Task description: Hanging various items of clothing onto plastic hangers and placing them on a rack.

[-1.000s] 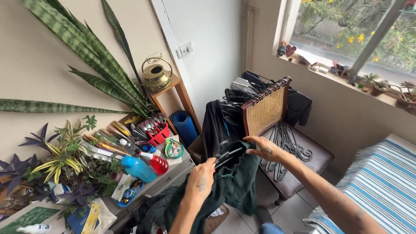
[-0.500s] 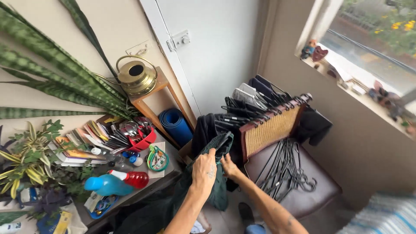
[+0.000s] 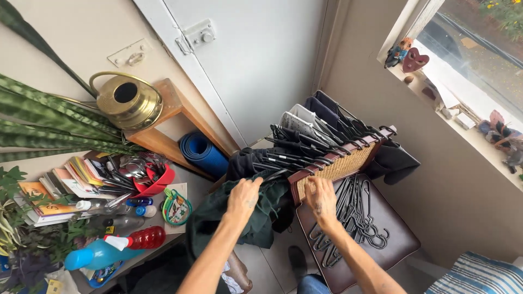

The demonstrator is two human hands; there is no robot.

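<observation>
Looking from left to right:
Plants: striped leaves [image 3: 49, 117] fan in from the left edge, over smaller green plants [image 3: 13, 218] at the lower left.
Table: a cluttered top [image 3: 188, 185] with stacked books [image 3: 52, 196], a red bowl [image 3: 158, 182] of cutlery, a blue spray bottle [image 3: 92, 253], a red bottle [image 3: 144, 238] and a green ring-shaped toy [image 3: 175, 207] on a card.
Shelf: a wooden shelf [image 3: 169, 117] carries a brass watering can [image 3: 128, 100]; a rolled blue mat [image 3: 204, 152] lies under it.
Door: a pale door [image 3: 256, 60] with a latch [image 3: 199, 35] stands behind.
Left hand: the left hand [image 3: 242, 198] is closed, knuckles up, gripping a dark green garment [image 3: 261, 218] that hangs below it, just left of the chair back.
Hanger: a black hanger [image 3: 272, 175] sits at the top of the garment, beside the left fingers; whether they touch it is hard to tell.
Right hand: the right hand [image 3: 321, 198] lies curled on the chair back [image 3: 338, 163], fingers folded over its top rail; whether it grips anything else I cannot tell.
Chair: a row of clothes [image 3: 310, 128] on hangers hangs over the woven back; loose black hangers [image 3: 354, 218] are piled on the brown seat [image 3: 395, 234].
Sill: small ornaments [image 3: 414, 59] stand on the window ledge [image 3: 463, 122] at the right.
Bed: a striped cover [image 3: 479, 275] shows in the lower right corner.
</observation>
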